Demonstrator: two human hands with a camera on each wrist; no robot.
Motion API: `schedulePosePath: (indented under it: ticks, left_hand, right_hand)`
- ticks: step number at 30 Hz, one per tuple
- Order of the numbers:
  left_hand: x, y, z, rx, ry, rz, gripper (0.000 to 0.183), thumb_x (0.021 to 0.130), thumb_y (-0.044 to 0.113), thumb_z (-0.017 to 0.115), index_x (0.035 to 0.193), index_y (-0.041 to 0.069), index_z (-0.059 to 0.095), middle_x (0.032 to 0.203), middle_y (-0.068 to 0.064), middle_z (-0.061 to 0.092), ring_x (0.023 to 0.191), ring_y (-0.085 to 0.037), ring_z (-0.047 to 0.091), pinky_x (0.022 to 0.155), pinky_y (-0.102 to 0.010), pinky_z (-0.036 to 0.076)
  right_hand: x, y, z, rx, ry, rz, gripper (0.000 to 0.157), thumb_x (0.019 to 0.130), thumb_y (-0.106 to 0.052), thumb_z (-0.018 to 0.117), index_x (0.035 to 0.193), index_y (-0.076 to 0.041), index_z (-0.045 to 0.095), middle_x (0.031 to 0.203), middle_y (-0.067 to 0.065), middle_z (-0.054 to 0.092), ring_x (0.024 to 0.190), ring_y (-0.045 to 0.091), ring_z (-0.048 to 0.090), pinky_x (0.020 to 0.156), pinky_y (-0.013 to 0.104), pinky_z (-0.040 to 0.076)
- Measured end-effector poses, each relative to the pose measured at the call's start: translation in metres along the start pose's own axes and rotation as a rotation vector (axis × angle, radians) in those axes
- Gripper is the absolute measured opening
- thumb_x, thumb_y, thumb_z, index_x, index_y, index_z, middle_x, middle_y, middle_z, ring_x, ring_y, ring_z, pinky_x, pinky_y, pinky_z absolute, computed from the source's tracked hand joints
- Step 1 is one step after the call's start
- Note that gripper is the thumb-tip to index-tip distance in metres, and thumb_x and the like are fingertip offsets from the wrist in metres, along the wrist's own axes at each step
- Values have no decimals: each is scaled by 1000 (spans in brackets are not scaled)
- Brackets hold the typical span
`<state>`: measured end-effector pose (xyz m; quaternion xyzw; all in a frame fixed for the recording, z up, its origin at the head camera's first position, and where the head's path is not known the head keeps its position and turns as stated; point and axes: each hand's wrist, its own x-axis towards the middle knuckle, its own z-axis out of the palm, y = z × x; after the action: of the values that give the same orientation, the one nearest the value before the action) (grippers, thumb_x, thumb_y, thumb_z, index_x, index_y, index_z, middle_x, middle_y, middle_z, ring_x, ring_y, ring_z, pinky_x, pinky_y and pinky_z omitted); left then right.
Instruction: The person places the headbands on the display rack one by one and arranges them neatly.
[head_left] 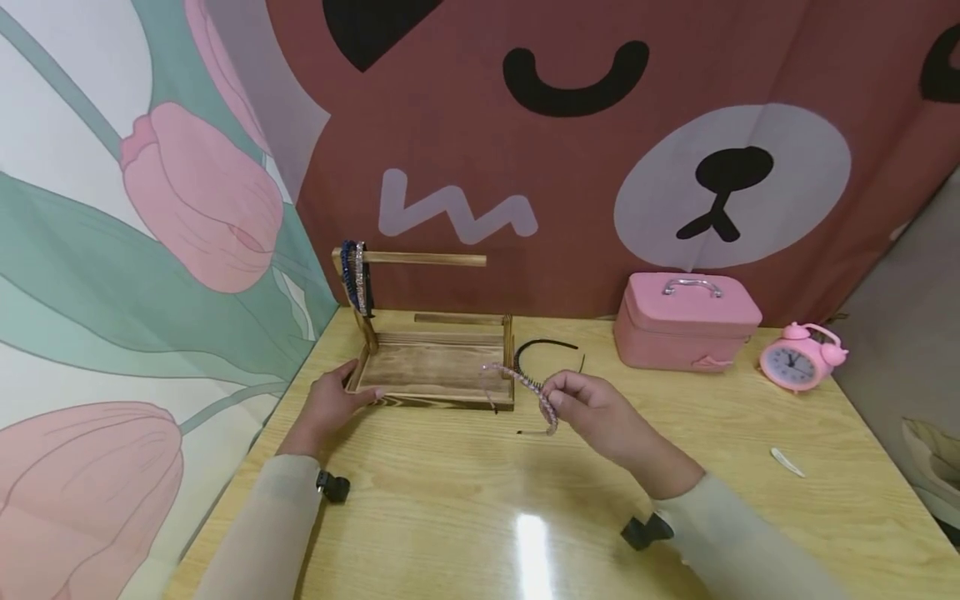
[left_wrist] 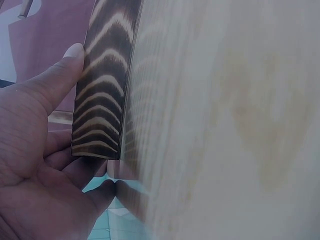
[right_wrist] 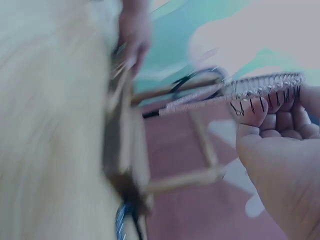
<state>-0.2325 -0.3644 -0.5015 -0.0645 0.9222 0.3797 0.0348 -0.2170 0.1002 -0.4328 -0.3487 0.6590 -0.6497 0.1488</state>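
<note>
A wooden rack stands on the table, with a tray base and an upper bar. My left hand holds its front left corner, thumb along the dark-grained front board and fingers round the side. In my right hand, thumb and fingers pinch a pinkish beaded headband with dark comb teeth, raised in front of the rack's right end. A dark blue headband and a silvery headband hang at the bar's left end. Behind the held one, a black headband lies on the table.
To the right stand a pink case with a metal handle and a pink alarm clock. Nearer lies a small white curved piece. Printed curtains close off the table's back and left sides.
</note>
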Motion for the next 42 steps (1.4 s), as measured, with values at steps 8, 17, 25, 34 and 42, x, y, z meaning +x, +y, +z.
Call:
schedulePosePath:
  ticks: [8,17,25,34,42]
  left_hand:
    - [5,-5,2,23,6,-19,97,103,47,76,173,2,27,172,-31,36,158,-53,36,125,-67,38]
    - [4,-4,0,16,13,-7,99,102,52,77,173,2,28,173,-29,35,159,-52,35,126,-67,37]
    - [5,-3,1,26,32,-11,98,101,48,78,172,1,30,171,-31,38,157,-52,37,126,-66,37]
    - [3,-3,2,22,43,1,95,102,46,79,171,0,33,169,-31,41,155,-52,40,125,-65,40]
    - [6,-1,6,-5,47,5,93,102,42,80,170,0,33,170,-30,41,156,-51,40,125,-64,40]
  right_hand:
    - [42,-35,21,393,-82,-131,26,114,3,41,124,-8,61,107,0,62,96,13,58,84,22,53]
    - [96,-80,44,460,7,-162,34,106,11,42,125,-8,62,113,2,62,100,13,57,84,21,54]
    - [140,-91,60,502,76,-204,33,106,14,43,124,-8,61,114,1,62,103,13,58,84,22,53]
    - [192,-98,73,560,200,-200,24,112,10,48,121,-9,60,117,2,58,107,13,56,88,22,52]
    - [236,-94,81,609,272,-251,29,110,14,48,118,-10,61,109,2,58,102,15,55,86,23,51]
